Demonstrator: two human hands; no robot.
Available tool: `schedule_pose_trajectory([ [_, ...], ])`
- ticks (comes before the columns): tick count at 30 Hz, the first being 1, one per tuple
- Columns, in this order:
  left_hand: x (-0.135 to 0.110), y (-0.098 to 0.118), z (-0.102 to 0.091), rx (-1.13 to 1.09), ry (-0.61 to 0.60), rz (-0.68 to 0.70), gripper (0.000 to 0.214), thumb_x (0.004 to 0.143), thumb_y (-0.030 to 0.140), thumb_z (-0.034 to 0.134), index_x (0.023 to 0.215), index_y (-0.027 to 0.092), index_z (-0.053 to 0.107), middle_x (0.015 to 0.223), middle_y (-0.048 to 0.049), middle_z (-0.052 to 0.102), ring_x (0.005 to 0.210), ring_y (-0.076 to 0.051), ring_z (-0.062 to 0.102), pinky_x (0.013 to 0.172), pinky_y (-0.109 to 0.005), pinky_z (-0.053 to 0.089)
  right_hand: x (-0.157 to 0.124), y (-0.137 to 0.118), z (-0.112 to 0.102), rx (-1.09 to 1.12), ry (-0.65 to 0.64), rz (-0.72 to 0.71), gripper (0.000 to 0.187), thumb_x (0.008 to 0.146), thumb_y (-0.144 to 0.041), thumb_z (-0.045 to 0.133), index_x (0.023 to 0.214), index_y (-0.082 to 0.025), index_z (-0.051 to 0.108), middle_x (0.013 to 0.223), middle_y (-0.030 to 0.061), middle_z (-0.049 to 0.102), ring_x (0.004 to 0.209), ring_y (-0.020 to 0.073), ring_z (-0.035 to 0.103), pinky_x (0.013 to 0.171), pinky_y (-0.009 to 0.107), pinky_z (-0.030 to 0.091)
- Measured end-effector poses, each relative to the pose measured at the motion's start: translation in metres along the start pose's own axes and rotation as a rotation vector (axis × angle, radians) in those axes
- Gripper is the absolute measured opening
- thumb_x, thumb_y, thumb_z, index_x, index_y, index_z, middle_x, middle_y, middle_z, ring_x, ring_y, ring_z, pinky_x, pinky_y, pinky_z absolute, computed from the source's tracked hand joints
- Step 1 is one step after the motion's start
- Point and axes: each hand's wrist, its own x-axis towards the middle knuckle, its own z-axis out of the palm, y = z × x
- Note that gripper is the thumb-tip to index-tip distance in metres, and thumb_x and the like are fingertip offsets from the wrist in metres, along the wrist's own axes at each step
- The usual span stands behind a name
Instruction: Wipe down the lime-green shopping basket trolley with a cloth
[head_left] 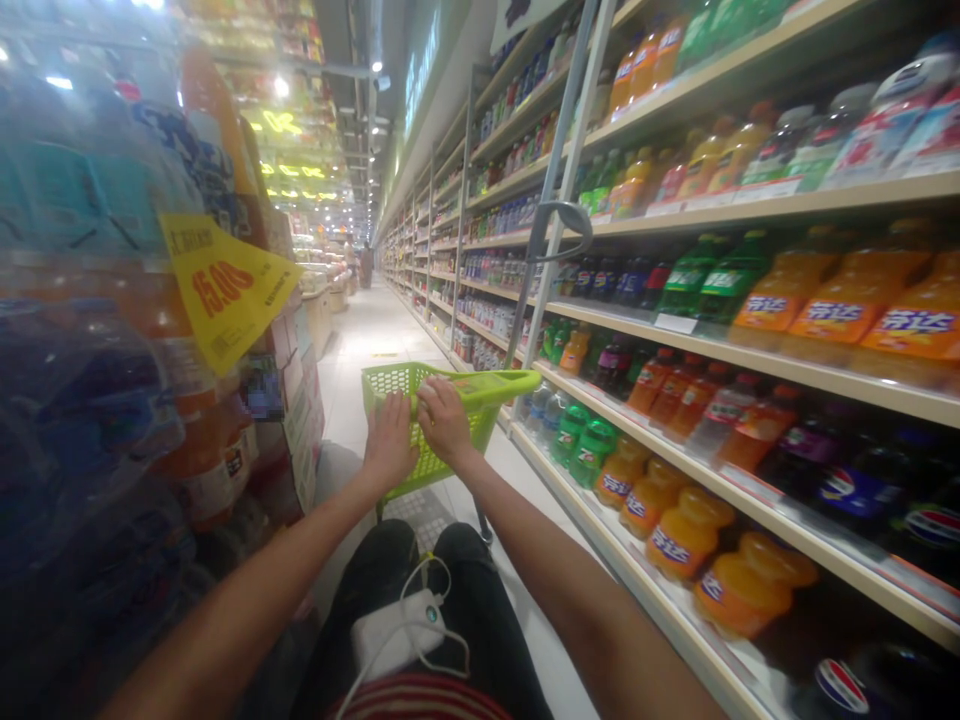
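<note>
Hands meet at the near rim of a lime-green plastic mesh basket [420, 385], which stands on the pale tiled aisle floor [375, 330] close to the front edge of the long wooden shelving [750, 360] on the right. The left hand [390, 442] lies flat against the basket's near wall, fingers spread and pointing up to the rim. The right hand [444, 420] sits just beside it, touching or nearly touching it, with its fingers curled over the rim. The frame is blurred there, so that grip looks closed rather than being plainly so. Both bare forearms reach forward from the bottom corners.

A grey metal pull handle [561, 222] rises on two slanted rods from the basket's far right corner and ends in a loop level with an upper shelf. Orange soda bottles [686, 535] lie along the lowest shelf edge, with green and dark bottles on the shelves above. At the left edge of the aisle, shrink-wrapped bottle packs [97, 380] are stacked high, and a yellow paper price card [225, 290] hangs from them. On the person's black-trousered lap rests a white power pack [394, 632] with a looped white cable.
</note>
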Motion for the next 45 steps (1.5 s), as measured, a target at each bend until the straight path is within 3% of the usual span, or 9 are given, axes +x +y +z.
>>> schedule_pose_trajectory([
  [5, 0.003, -0.007, -0.003, -0.066, -0.027, -0.038, 0.072, 0.073, 0.024, 0.050, 0.137, 0.008, 0.022, 0.146, -0.0168, 0.024, 0.135, -0.027, 0.019, 0.108, -0.051, 0.019, -0.001, 0.010, -0.006, -0.057, 0.006, 0.005, 0.026, 0.086, -0.024, 0.041, 0.105, -0.019, 0.059, 0.122, 0.0094, 0.053, 0.121, 0.0218, 0.040, 0.104, 0.043, 0.030],
  [11, 0.008, -0.014, 0.011, -0.188, -0.043, -0.090, 0.079, 0.070, 0.019, 0.051, 0.139, 0.010, 0.012, 0.145, -0.0187, 0.026, 0.133, -0.026, 0.025, 0.103, -0.048, 0.029, -0.001, 0.014, -0.003, -0.035, 0.060, 0.118, 0.027, 0.086, -0.020, 0.037, 0.101, -0.017, 0.059, 0.122, 0.0105, 0.053, 0.123, 0.0222, 0.038, 0.105, 0.046, 0.029],
  [18, 0.005, -0.002, 0.014, -0.187, -0.036, -0.109, 0.077, 0.071, 0.020, 0.050, 0.137, 0.006, 0.013, 0.145, -0.0197, 0.025, 0.134, -0.025, 0.023, 0.104, -0.044, 0.028, -0.004, 0.001, -0.001, -0.004, 0.030, 0.048, 0.028, 0.084, -0.019, 0.039, 0.103, -0.018, 0.059, 0.122, 0.0098, 0.052, 0.121, 0.0212, 0.039, 0.104, 0.042, 0.030],
  [27, 0.017, 0.013, 0.000, -0.153, -0.126, -0.093, 0.073, 0.070, 0.025, 0.053, 0.135, 0.008, 0.022, 0.142, -0.0174, 0.031, 0.133, -0.026, 0.025, 0.105, -0.047, 0.026, 0.002, 0.033, -0.008, 0.020, 0.008, 0.042, 0.027, 0.087, -0.023, 0.038, 0.101, -0.016, 0.060, 0.114, 0.0101, 0.057, 0.111, 0.0204, 0.047, 0.098, 0.037, 0.035],
  [35, 0.028, 0.032, -0.006, -0.124, -0.214, -0.035, 0.076, 0.070, 0.029, 0.053, 0.136, 0.008, 0.020, 0.145, -0.0168, 0.026, 0.135, -0.027, 0.020, 0.107, -0.051, 0.020, 0.004, 0.060, -0.016, 0.092, -0.017, 0.069, 0.027, 0.087, -0.024, 0.038, 0.096, -0.017, 0.062, 0.109, 0.0089, 0.060, 0.107, 0.0202, 0.051, 0.096, 0.037, 0.037],
  [45, 0.025, 0.045, -0.006, -0.182, -0.229, -0.031, 0.077, 0.071, 0.028, 0.053, 0.138, 0.014, 0.018, 0.147, -0.0136, 0.022, 0.135, -0.024, 0.019, 0.107, -0.052, 0.017, 0.001, 0.067, -0.022, 0.141, 0.038, 0.103, 0.027, 0.086, -0.024, 0.038, 0.093, -0.016, 0.063, 0.108, 0.0104, 0.061, 0.107, 0.0203, 0.052, 0.097, 0.038, 0.037],
])
